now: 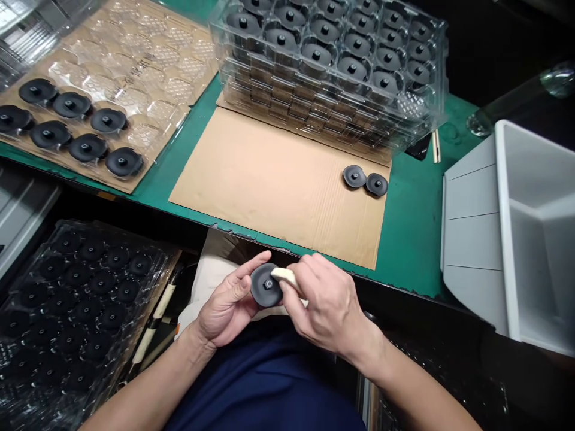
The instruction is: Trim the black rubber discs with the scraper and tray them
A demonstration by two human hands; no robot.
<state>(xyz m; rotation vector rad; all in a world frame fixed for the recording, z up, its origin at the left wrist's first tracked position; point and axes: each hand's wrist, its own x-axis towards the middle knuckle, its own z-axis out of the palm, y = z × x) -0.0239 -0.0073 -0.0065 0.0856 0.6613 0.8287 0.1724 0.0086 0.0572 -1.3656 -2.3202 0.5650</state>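
Observation:
Near my lap, my left hand holds a round black part by its edge, its small central post facing up. My right hand pinches a cream-coloured strip, whose tip lies against the part's face beside the post. Two similar black discs rest side by side at the right of a cardboard sheet on the green table. What the strip is made of cannot be told.
Behind the cardboard stands a stack of clear trays with black parts. A partly filled tray lies at the left, a fuller one below it. A grey bin stands at the right, beyond the table's front edge.

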